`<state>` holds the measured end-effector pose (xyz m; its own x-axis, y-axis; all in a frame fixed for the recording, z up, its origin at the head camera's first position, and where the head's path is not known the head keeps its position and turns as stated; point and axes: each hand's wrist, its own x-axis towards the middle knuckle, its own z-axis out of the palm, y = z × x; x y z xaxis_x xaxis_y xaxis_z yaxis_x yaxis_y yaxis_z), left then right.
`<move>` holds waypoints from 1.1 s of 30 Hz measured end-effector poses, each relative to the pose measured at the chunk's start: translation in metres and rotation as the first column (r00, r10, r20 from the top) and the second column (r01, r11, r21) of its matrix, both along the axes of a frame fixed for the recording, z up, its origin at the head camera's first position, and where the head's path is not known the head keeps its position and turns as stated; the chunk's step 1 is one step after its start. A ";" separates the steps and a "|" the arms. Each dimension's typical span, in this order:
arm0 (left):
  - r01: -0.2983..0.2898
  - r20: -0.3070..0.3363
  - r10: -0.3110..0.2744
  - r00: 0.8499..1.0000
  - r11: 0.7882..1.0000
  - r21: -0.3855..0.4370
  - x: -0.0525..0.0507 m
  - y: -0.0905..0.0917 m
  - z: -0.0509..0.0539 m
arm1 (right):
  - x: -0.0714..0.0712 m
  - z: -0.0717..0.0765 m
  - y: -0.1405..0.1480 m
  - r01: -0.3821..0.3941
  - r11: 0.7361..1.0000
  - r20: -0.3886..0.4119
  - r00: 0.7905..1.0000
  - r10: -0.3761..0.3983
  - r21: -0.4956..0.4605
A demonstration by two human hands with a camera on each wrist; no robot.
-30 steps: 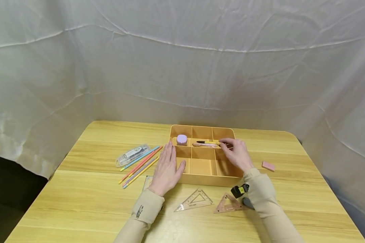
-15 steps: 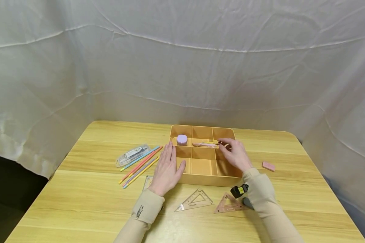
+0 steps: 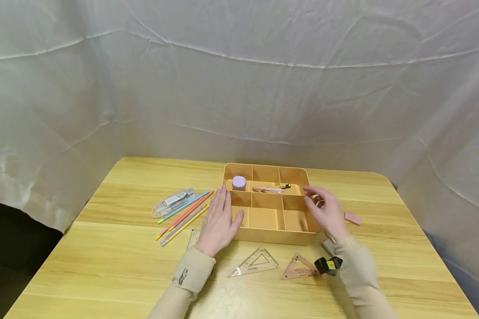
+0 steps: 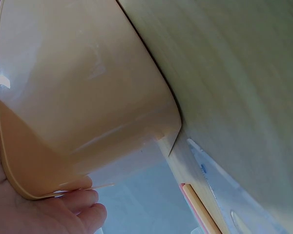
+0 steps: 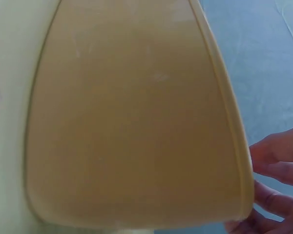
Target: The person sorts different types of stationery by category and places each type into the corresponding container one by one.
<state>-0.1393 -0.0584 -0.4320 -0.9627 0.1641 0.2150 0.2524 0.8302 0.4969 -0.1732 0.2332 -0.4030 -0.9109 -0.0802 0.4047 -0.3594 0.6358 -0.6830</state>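
An orange compartment box (image 3: 273, 235) stands on the table. My left hand (image 3: 219, 223) rests along its left rim, fingers straight and together. By the right rim, my right hand (image 3: 326, 212) has its fingers loosely bent with nothing between them; in the right wrist view, fingertips (image 5: 263, 158) are at the rim, and I cannot tell whether they press on it. A pink pen (image 3: 268, 189) lies in the back row, with a black-and-yellow pen end (image 3: 285, 186) beside it. A lilac square-topped item (image 3: 238, 182) sits in the back left compartment.
Left of the box lie several coloured pencils (image 3: 183, 221) and a clear case (image 3: 174, 202). In front are a clear set square (image 3: 256, 264), a pink set square (image 3: 298, 268) and a partly covered ruler (image 3: 193, 238). A pink eraser (image 3: 352, 218) lies at right.
My right hand has let go of the black-and-yellow pen in the back row and moved right, to the box's right rim. The left hand has stayed in place.
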 end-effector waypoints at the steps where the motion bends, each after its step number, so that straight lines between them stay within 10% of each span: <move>1: 0.001 0.000 -0.001 1.000 1.000 -0.002 0.000 0.000 0.000 | 0.002 -0.001 0.002 0.006 1.000 -0.026 1.000 -0.006 0.013; 5: 0.001 0.004 -0.001 1.000 1.000 -0.007 0.000 0.000 0.000 | 0.009 -0.010 0.003 0.005 0.998 -0.083 0.997 0.000 0.069; 16: -0.001 0.013 0.000 1.000 1.000 0.005 -0.001 0.000 -0.001 | 0.014 -0.026 -0.010 -0.089 0.975 0.150 0.987 0.059 0.203; 33: 0.039 0.060 -0.042 0.997 0.998 0.053 -0.001 -0.003 0.004 | 0.015 -0.030 -0.011 -0.067 0.960 0.178 0.984 0.019 0.271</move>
